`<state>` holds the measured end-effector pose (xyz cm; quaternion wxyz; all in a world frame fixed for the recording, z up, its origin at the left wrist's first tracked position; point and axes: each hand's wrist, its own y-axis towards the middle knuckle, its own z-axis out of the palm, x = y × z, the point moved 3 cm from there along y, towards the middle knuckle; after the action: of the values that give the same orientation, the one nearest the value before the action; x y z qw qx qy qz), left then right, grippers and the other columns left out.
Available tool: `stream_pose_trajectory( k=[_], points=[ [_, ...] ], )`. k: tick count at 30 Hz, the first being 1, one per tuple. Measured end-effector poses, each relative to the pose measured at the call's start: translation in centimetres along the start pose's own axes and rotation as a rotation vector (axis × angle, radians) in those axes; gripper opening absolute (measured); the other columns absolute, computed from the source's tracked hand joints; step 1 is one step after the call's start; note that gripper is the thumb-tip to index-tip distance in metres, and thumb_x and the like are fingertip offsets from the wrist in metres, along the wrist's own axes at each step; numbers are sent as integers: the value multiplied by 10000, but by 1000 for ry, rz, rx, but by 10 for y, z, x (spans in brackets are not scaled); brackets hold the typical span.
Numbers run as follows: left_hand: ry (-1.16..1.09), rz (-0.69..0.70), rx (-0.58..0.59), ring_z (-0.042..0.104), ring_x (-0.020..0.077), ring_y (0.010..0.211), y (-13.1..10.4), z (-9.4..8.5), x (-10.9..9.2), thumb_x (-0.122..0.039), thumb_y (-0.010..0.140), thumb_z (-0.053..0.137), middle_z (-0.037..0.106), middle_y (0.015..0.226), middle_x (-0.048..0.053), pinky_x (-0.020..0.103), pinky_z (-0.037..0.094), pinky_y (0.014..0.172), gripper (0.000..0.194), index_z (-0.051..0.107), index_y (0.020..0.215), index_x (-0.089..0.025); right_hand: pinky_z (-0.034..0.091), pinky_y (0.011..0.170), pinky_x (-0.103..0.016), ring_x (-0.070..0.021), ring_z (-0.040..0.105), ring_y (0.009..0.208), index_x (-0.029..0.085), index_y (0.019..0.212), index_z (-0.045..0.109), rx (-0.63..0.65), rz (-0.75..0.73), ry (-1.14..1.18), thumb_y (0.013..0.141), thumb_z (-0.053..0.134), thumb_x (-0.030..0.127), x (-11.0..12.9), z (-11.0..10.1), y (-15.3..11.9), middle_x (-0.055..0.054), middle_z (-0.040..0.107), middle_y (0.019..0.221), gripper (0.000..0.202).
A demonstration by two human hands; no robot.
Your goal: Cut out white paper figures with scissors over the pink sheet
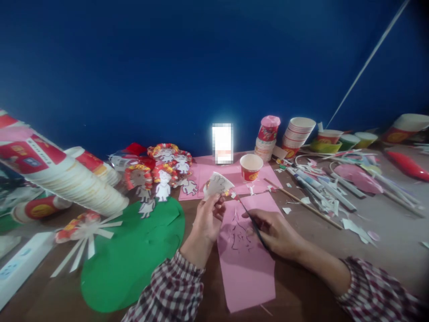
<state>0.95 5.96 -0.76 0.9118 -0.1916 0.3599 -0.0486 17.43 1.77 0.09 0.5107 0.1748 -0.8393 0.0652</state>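
Observation:
Near the centre, my left hand (210, 218) is closed on a white paper piece (218, 184) with a drawn figure on it. To its right my right hand (276, 235) grips dark-handled scissors (255, 227), whose tips point up and left towards the paper. Whether the blades touch the paper is hard to tell. Below both hands lies a pink sheet (250, 277) with dark marks. A red and white paper cup (251, 167) stands just behind the hands.
On the left are a green paper shape (134, 255), a leaning cup stack (83, 185), a white power strip (25, 266) and cut-out figures (163, 185). Stacked cups (298, 134), markers (321, 185), a wooden stick (304, 205) and paper scraps lie on the right.

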Motion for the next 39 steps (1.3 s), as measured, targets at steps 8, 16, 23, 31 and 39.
stream_pose_trajectory(
  k=[8, 16, 23, 31, 39],
  points=[
    [-15, -34, 39, 536, 49, 545, -2, 3, 2, -95, 600, 680, 573, 604, -8, 122, 438, 499, 130, 582, 684, -113, 397, 530, -223, -127, 506, 589, 144, 980, 609, 67, -6, -23, 781, 563, 303, -1, -1, 1, -26, 613, 705, 259],
    [12, 5, -74, 521, 38, 496, 1, 2, -18, -108, 669, 614, 580, 622, -3, 111, 418, 439, 73, 565, 719, -123, 407, 555, -230, -127, 511, 599, 154, 981, 597, 28, -102, -152, 760, 594, 272, 5, -8, -1, -15, 601, 695, 250],
    [151, -10, 77, 535, 49, 520, -4, 2, -1, -152, 601, 710, 569, 595, -20, 136, 437, 493, 181, 557, 693, -126, 453, 567, -236, -155, 564, 765, 207, 1042, 529, -301, -83, 254, 712, 665, 251, -1, -12, 2, -56, 595, 914, 360],
    [330, -118, 179, 548, 75, 515, -13, 9, 18, -191, 527, 776, 595, 579, -9, 182, 449, 513, 260, 578, 683, -122, 432, 544, -218, -108, 538, 619, 213, 1004, 511, -263, 90, 677, 641, 733, 298, -15, -7, 10, 35, 548, 691, 434],
    [303, -132, 292, 601, 103, 650, -16, 12, 26, -189, 600, 752, 637, 717, 24, 215, 475, 624, 231, 592, 756, -132, 366, 474, -185, -59, 427, 503, 196, 975, 504, -338, 176, 810, 616, 746, 270, -21, -4, 10, 60, 502, 666, 439]
  ],
)
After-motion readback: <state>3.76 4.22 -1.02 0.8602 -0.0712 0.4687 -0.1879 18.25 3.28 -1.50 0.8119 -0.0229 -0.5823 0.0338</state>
